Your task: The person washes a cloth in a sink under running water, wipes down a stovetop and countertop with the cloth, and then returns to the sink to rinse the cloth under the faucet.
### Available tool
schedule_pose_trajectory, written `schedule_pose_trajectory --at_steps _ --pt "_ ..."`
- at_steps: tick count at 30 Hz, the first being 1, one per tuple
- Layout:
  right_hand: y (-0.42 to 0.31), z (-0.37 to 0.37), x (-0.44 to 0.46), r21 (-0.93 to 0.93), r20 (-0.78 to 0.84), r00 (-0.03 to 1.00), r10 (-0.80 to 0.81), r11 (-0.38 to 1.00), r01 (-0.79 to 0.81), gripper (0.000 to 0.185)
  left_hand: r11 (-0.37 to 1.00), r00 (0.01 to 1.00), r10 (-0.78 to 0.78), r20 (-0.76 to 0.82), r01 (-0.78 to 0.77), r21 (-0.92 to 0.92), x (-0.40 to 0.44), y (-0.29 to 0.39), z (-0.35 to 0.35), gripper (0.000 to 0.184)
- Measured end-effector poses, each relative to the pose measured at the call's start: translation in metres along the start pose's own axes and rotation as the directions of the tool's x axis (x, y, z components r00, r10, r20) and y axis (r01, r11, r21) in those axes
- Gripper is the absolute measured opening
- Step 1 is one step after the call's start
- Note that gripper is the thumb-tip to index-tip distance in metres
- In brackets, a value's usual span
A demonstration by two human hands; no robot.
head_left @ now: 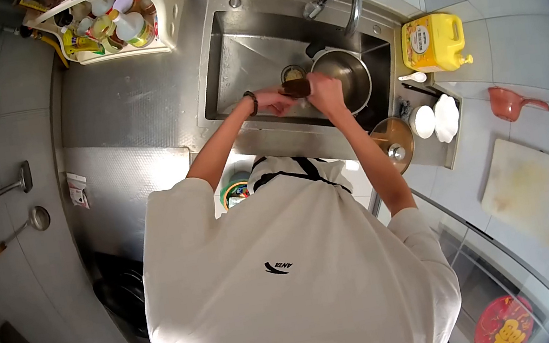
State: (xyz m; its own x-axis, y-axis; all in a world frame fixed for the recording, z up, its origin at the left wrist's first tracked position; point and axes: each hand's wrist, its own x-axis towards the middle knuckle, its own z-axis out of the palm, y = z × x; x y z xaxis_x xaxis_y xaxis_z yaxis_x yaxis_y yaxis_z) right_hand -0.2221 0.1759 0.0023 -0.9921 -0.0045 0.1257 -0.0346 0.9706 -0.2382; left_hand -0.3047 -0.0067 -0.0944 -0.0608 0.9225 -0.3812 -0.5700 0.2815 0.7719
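Over the steel sink [250,54], both of my hands meet near its front edge. A dark brown object [296,88], too small to identify, lies between them. My right hand [325,93] is closed around its right end. My left hand [273,103], with a dark bracelet at the wrist, has its fingers bent together at the object's left side; what they hold cannot be made out. A round metal pot [354,80] stands in the sink's right part, partly behind my right hand. Just above the brown object is the round drain [292,72].
A curved faucet [355,7] rises behind the sink. At right are a yellow jug [433,43], white bowls [423,121] and a glass lid [395,146]. A bottle rack [125,23] stands at upper left, with a small packet [78,190] farther down.
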Motion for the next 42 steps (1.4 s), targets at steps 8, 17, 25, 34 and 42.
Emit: schedule_pose_trajectory --at_steps 8,17,25,34,42 --pt "0.028 -0.006 -0.028 0.369 0.023 0.955 0.294 0.886 -0.282 0.037 0.695 0.757 0.341 -0.558 0.197 0.692 0.019 -0.004 0.039 0.050" --pt "0.019 -0.027 -0.079 0.770 0.256 0.961 -0.104 0.623 -0.138 0.052 0.843 0.109 0.530 -0.841 -0.183 0.507 0.020 -0.021 0.195 0.043" --pt "-0.026 -0.046 -0.151 0.796 0.597 0.706 -0.382 0.176 -0.579 0.031 0.908 -0.222 0.325 -0.919 -0.198 0.369 -0.038 -0.076 0.326 0.028" --pt "-0.133 -0.042 -0.239 0.823 0.529 0.641 -0.556 0.152 -0.547 0.031 0.885 -0.446 0.141 -0.884 -0.344 0.315 -0.101 -0.185 0.426 0.014" --pt "-0.266 -0.035 -0.382 0.910 0.413 0.328 -0.849 0.396 -0.120 0.039 0.864 -0.721 -0.077 -0.688 -0.393 0.315 -0.186 -0.276 0.543 0.037"
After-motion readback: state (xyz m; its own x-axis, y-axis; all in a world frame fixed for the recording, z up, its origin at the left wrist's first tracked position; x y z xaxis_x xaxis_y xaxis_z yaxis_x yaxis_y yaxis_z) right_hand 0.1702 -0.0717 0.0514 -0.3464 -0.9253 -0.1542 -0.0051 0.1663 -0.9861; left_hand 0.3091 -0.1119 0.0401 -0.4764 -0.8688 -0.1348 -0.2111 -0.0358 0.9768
